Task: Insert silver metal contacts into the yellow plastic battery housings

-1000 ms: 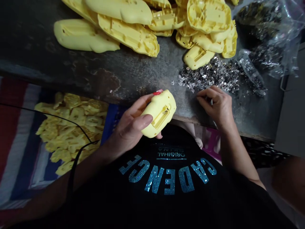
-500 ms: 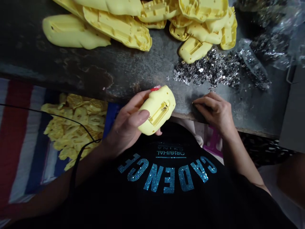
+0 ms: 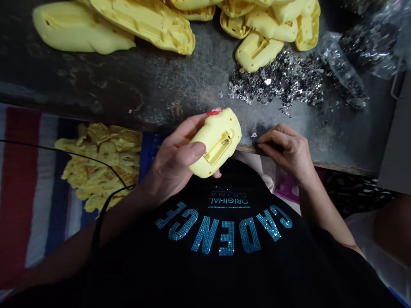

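Worktop [image 3: 160,85], dark, worn: larger yellow shells [image 3: 83,28] heaped along the far side; small metal clips [image 3: 282,81] piled beneath and beside a smaller shell [image 3: 258,51]; clear plastic bag [image 3: 345,68] just right of the pile. Below, at left: yellow parts [image 3: 102,164], massed. Yellow casing [image 3: 216,145], one, open slot facing up: gripped between thumb and fingers of the left hand [image 3: 176,158], near the worktop's edge. Right hand [image 3: 287,147]: fingertips pinched narrow beside a loose clip [image 3: 254,134]; whether anything is held cannot be told.
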The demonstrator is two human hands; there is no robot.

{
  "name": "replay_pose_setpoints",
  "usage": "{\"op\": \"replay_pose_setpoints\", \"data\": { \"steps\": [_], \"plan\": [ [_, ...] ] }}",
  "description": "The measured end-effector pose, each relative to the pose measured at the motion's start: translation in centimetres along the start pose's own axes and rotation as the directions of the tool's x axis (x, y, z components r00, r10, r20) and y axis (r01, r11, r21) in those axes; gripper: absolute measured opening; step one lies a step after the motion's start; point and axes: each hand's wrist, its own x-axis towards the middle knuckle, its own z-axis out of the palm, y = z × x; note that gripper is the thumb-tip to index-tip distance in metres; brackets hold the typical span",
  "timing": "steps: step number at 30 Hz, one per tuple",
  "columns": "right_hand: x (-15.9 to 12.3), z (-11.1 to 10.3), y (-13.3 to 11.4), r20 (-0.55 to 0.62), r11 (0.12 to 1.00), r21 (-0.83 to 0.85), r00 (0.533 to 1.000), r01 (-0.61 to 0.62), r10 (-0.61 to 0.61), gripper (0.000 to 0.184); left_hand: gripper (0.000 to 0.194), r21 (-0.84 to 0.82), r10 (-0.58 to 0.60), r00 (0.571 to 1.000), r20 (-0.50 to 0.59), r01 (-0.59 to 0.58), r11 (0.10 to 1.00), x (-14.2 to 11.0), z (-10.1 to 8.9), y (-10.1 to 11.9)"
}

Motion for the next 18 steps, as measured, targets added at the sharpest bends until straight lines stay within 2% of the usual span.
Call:
{"op": "replay_pose_setpoints", "data": {
  "steps": [4,13,18],
  "plan": [
    [0.1,0.8,0.3,-0.078,0.997,-0.071,0.997,0.001,-0.006,0.02,0.064,-0.002,-0.008,1.0,-0.004,0.008,1.0,0.0,0.1,0.0],
    [-3.0,1.4,0.2,-0.066,0.977,-0.159,0.986,0.142,-0.154,0.017,0.066,-0.026,-0.017,1.0,-0.014,0.016,1.0,0.1,0.2,-0.2],
    [-3.4,1.6,0.0,-0.075,0.965,-0.199,0.979,0.171,-0.189,0.013,0.067,-0.022,-0.037,0.999,-0.036,0.036,0.999,0.1,1.1,0.4]
  ]
}}
